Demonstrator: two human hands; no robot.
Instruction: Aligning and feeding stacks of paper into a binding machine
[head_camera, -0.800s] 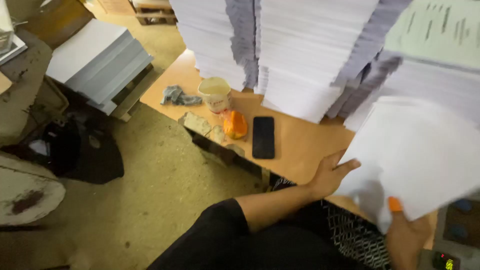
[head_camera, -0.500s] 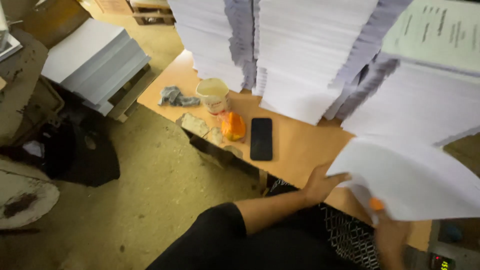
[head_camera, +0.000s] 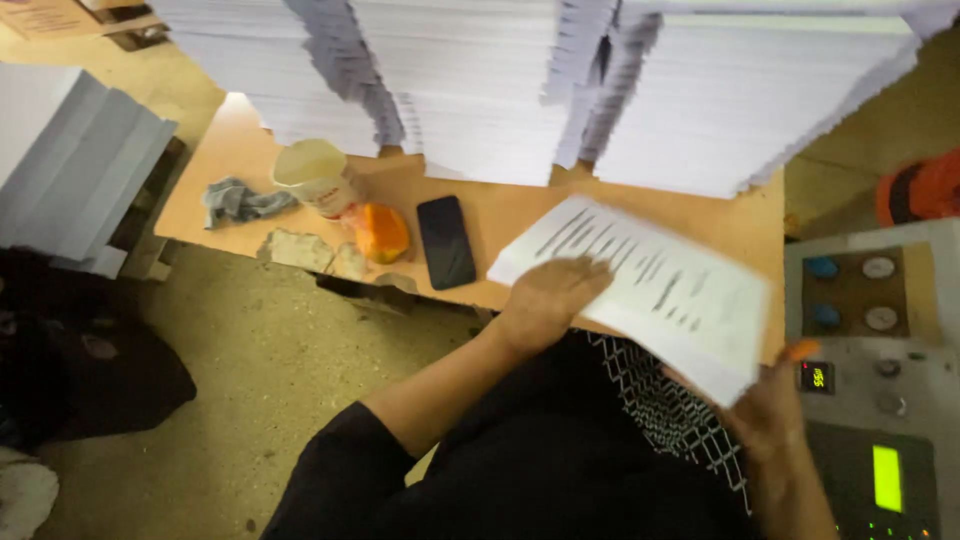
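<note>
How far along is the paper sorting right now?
Done, by the look of it: tall stacks of sheets fill the back of the wooden table. In hand: a printed bundle of pages, with the left hand flat on top and the right hand in a grip on its near corner. Left: the bundle is not yet on any stack. How many remain cannot be told.

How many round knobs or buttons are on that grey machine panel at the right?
4 in the recessed square: two blue buttons on its left side, two pale dials on its right. Smaller knobs sit below, and the frame edge may hide more.
</note>
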